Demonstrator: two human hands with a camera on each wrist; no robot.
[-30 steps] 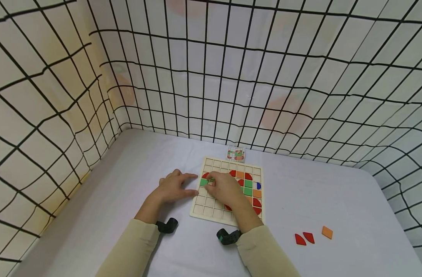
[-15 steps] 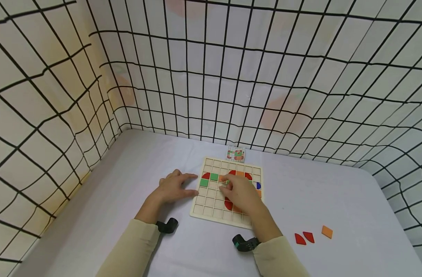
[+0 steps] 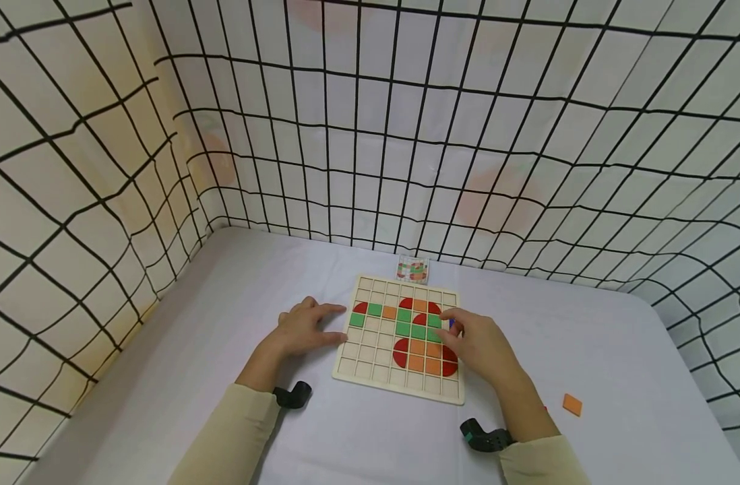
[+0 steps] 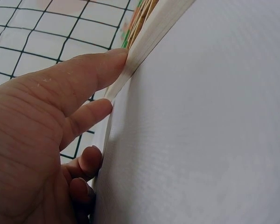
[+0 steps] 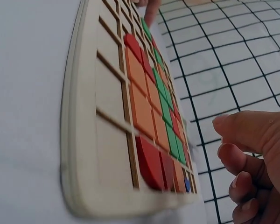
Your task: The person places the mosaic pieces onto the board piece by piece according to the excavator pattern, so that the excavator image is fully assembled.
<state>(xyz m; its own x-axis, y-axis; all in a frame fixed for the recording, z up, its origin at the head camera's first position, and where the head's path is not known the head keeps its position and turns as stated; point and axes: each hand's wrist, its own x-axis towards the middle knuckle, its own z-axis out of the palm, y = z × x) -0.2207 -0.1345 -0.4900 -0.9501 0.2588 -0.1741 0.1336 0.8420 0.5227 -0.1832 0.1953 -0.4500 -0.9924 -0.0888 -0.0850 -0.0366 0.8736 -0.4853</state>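
A pale wooden grid board (image 3: 360, 369) lies on the white cloth, with red rounded tiles (image 3: 401, 353), green square tiles (image 3: 418, 331) and orange square tiles (image 3: 416, 364) in its cells. My left hand (image 3: 300, 330) stays at the board's left edge, thumb and index finger extended and touching the rim. Over the right edge hovers my right hand (image 3: 485, 343), its fingers bent loosely. In the right wrist view nothing shows between that thumb (image 5: 238, 126) and the fingers. A blue piece (image 5: 187, 185) sits near the board's right edge, partly covered by my fingers in the head view.
A small pattern card (image 3: 412, 269) leans behind the board. One orange tile (image 3: 573, 405) lies loose at the right; a red sliver (image 3: 544, 408) peeks out beside my right forearm. Black wire mesh (image 3: 370, 175) stands round the back and sides.
My right hand has moved rightward across the board, away from the left cells. An orange tile now shows uncovered beside the green one in the upper row. The left hand has kept its place.
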